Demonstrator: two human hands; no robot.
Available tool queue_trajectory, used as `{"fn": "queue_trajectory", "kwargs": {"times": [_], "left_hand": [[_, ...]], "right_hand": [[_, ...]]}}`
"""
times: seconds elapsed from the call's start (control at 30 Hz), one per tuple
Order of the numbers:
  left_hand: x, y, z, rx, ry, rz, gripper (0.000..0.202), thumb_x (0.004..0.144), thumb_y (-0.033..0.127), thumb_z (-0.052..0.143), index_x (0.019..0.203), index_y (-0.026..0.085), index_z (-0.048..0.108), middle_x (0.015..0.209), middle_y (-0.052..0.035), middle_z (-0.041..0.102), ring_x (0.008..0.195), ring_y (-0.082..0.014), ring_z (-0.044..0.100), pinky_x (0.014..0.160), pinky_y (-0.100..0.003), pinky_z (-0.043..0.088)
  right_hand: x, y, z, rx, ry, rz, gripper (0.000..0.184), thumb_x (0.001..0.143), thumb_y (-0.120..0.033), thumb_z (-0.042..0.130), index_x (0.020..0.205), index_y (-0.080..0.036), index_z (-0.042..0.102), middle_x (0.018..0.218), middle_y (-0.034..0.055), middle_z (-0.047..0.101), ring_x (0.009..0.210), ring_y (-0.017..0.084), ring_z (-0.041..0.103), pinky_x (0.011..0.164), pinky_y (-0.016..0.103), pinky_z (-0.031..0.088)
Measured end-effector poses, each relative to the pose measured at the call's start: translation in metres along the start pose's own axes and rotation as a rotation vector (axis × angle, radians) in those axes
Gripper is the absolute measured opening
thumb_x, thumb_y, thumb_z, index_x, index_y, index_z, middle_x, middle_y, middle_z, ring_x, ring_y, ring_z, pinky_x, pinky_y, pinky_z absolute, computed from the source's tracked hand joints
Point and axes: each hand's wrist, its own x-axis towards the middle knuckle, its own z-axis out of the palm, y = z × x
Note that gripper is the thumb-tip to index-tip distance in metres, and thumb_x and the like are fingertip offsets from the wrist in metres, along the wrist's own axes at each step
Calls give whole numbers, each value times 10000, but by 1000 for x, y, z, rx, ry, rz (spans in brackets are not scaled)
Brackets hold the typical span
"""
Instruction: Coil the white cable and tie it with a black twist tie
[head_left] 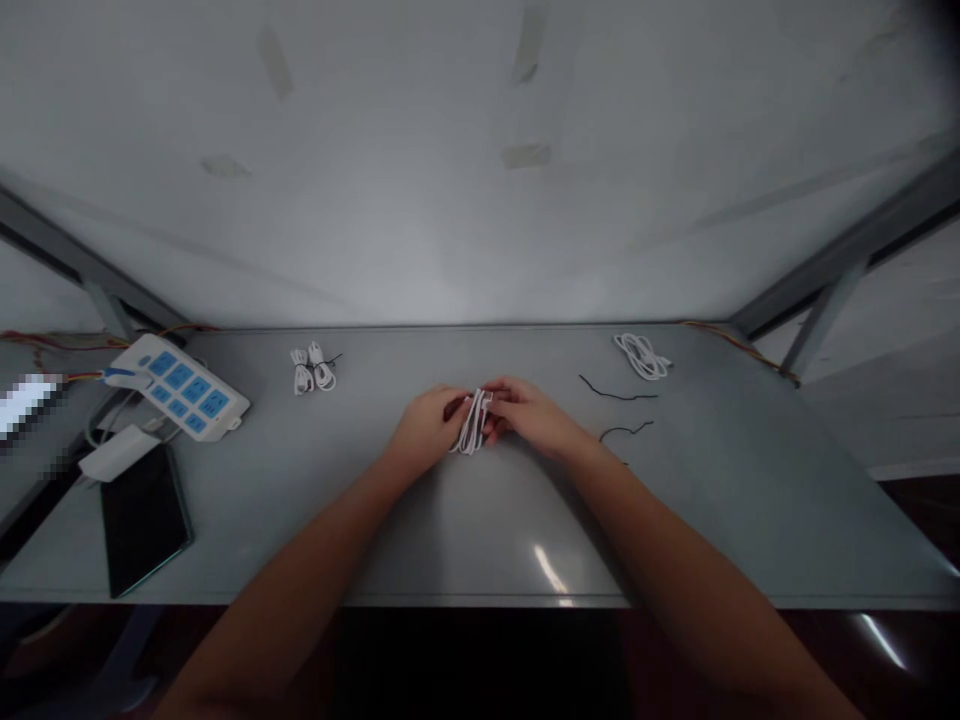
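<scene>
A coiled white cable (471, 428) is between my two hands above the middle of the table. My left hand (429, 428) has its fingers closed on the left side of the coil. From the other side, my right hand (529, 415) pinches the coil near a white end piece. The loops hang down between the hands, and some fingertips are hidden behind them. Two black twist ties (619, 393) lie to the right of my right hand, the nearer one partly hidden by my forearm.
White cable bundles (313, 368) with a black tie lie at the back left. A loose white cable coil (643, 357) rests at the back right. On the left are a power strip (187, 388) with blue sockets and a dark tablet (146, 520). A wall (450, 240) closes the table's back.
</scene>
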Motion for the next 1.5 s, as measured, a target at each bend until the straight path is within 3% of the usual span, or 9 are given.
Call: {"fn": "queue_trajectory", "kwargs": {"times": [0.13,0.37,0.53,0.7,0.87,1.0,1.13,1.23,1.5], "left_hand": [[0,-2,3,-112,30,-15,276,1003,339,521,1082,208,751,1012,-65,777,873,-186,707,799,-298,536],[-1,2,4,-291,40,-28,263,1005,322,533,1139,202,725,991,-51,779,852,-164,726,791,-272,559],[0,-1,6,-315,93,-26,290,1000,330,547,1179,203,736,1095,-88,739,927,-181,705,815,-292,574],[0,0,3,-293,76,-11,328,1006,428,553,1131,225,778,984,-59,626,754,-137,626,649,-253,534],[-1,8,0,-234,100,104,262,999,367,580,1033,214,791,957,-61,597,884,-164,618,754,-274,530],[0,9,-2,-410,118,-1,352,976,413,612,1236,196,707,1094,-90,642,789,-141,636,669,-260,526],[1,8,-1,-600,-7,-185,538,1012,536,503,1361,135,586,758,-21,627,555,-123,548,537,-250,456],[0,9,0,-577,-18,-183,561,1021,585,455,1312,129,602,619,29,521,534,-123,475,519,-237,388],[0,4,3,-419,-10,-147,484,1048,569,347,1035,185,640,673,17,514,591,-141,474,579,-255,380]], "right_hand": [[2,1,1,119,10,-19,226,930,-391,684,880,-204,568,732,22,676,611,152,655,554,298,609],[3,3,2,32,26,-105,474,733,-495,891,887,-211,543,689,-14,667,559,146,646,456,261,555],[-1,-2,5,120,-28,-111,458,721,-481,905,899,-207,584,741,1,703,599,152,678,524,279,591],[-3,-5,10,212,-130,-99,414,752,-473,883,977,-176,702,905,50,750,768,165,724,740,321,647],[-2,-2,13,257,-97,-136,368,757,-513,864,836,-187,712,839,23,709,790,157,683,729,317,642],[1,-2,8,270,26,-181,381,712,-486,899,834,-195,685,839,23,705,818,171,683,753,338,632],[1,-6,-1,230,133,-247,381,708,-468,901,827,-209,649,846,29,706,868,200,698,797,375,629],[-1,-8,-4,142,110,-260,399,708,-480,895,834,-209,631,849,30,708,856,209,702,799,404,632],[-4,-18,-9,-103,60,-266,323,775,-475,812,842,-216,631,836,30,713,756,189,682,738,362,594]]}}
